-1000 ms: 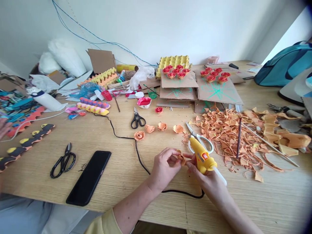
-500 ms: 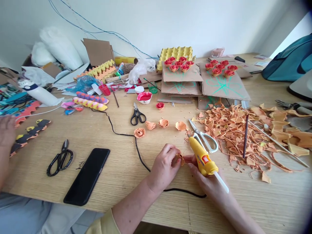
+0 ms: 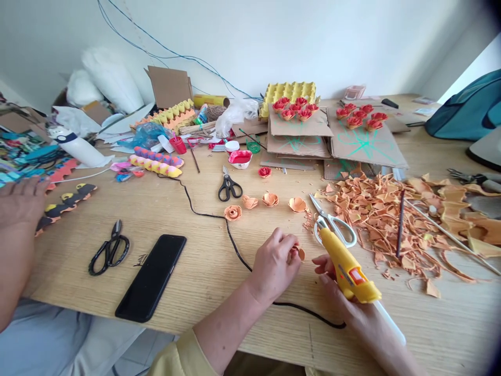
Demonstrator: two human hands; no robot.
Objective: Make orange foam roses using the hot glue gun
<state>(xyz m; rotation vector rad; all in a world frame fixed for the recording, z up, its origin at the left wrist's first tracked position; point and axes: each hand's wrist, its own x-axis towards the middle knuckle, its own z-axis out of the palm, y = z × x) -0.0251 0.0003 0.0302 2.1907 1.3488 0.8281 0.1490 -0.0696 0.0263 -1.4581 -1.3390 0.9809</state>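
My left hand [image 3: 276, 261] is closed in a pinch on a small orange paper flower [image 3: 299, 253] just above the wooden table [image 3: 203, 261]. My right hand [image 3: 344, 295] grips a yellow glue gun [image 3: 346, 267], its nozzle pointing up-left and a little apart from the flower. The gun's black cord [image 3: 235, 245] runs across the table behind my left wrist. Several finished orange paper flowers [image 3: 270, 199] lie in a row beyond my hands, beside white-handled scissors [image 3: 332, 223].
A heap of orange paper scraps [image 3: 391, 219] covers the right side. Black scissors [image 3: 229, 187], another black pair [image 3: 109, 250] and a black phone [image 3: 152, 277] lie to the left. Cardboard sheets with red flowers [image 3: 356, 117] stand at the back. Another person's hand [image 3: 21, 201] rests at far left.
My right hand has drawn the glue gun back toward me and to the right, away from the flower. The left hand keeps its pinch on the flower. The other person's hand moved further onto the table.
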